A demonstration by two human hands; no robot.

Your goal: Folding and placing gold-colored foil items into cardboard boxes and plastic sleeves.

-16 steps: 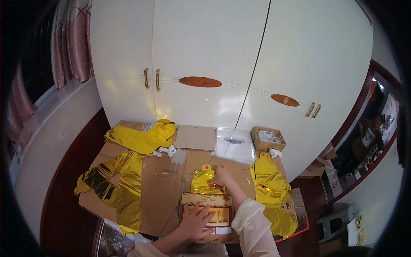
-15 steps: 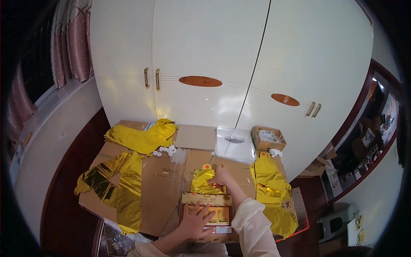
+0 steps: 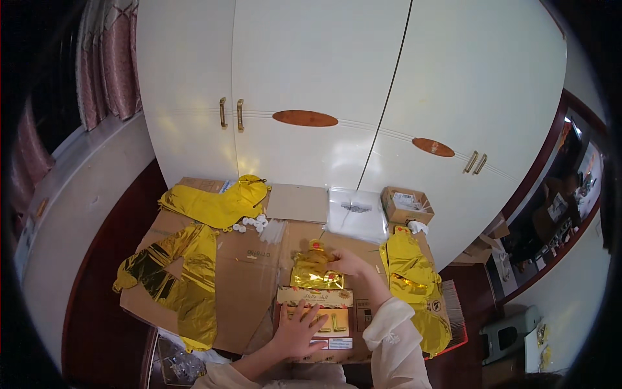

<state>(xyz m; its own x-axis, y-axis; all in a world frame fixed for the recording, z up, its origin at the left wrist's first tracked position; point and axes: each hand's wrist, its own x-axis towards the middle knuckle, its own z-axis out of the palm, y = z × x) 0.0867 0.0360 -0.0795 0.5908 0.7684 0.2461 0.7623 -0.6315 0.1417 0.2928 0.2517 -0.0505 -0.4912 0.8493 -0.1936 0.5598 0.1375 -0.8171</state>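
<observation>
My left hand (image 3: 299,334) lies with its fingers spread on an orange printed card package (image 3: 337,299) with gold letters pictured on it. The package rests on the near middle of the cardboard. Just beyond it is a shiny gold foil balloon (image 3: 310,262), folded into a small flat piece with a red spot on its tab. From the right, my right hand (image 3: 350,264) grips the folded balloon's side edge, its fingertips over the foil. The underside of that grip is hidden.
Large gold foil balloons lie flat on the left (image 3: 197,282) and right (image 3: 414,285), another (image 3: 214,207) at the far left. White rolls (image 3: 254,223), clear plastic bags (image 3: 356,217) and a small cardboard box (image 3: 407,205) sit at the back, before white cabinets (image 3: 311,58). A grey stool (image 3: 508,334) stands right.
My right hand has shifted slightly right and down along the folded balloon, whose lower edge now lies flatter and straighter. My left hand stays spread on the package.
</observation>
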